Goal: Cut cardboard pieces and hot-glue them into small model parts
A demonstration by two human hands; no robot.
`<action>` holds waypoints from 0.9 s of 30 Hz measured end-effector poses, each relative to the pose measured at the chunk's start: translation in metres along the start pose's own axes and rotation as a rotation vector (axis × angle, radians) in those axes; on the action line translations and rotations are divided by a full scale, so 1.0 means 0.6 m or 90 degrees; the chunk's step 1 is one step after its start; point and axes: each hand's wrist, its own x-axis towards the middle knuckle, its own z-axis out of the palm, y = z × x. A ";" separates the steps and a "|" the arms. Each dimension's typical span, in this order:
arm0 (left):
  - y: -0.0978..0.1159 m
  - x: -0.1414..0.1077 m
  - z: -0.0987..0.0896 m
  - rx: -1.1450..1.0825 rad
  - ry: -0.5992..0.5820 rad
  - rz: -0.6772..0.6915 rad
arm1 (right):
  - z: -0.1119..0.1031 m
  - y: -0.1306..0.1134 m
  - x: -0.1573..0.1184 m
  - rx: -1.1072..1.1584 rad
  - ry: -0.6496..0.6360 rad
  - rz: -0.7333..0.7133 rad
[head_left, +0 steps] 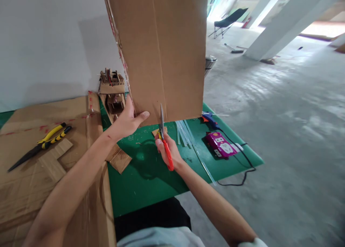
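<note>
A large brown cardboard sheet [178, 53] stands upright in front of me, with a crease running down its middle. My left hand [130, 119] grips it at the lower left edge, thumb on the near face and the other fingers mostly hidden behind. In my right hand [168, 150] is a pair of scissors [167, 154] with red handles. The blades point up and lie at the sheet's bottom edge, near the crease. From this angle I cannot tell whether they have cut into the cardboard.
A green table top [145, 189] carries clear glue sticks [185, 133], a blue glue gun [211, 120] and a purple power strip [221, 145] with a black cord. Yellow-black pliers [43, 144] lie on cardboard [18, 196] at left. Behind stands a small cardboard model [112, 90].
</note>
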 end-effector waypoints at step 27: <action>-0.012 0.001 -0.001 -0.009 0.008 -0.016 | 0.002 -0.004 0.000 0.040 0.039 0.036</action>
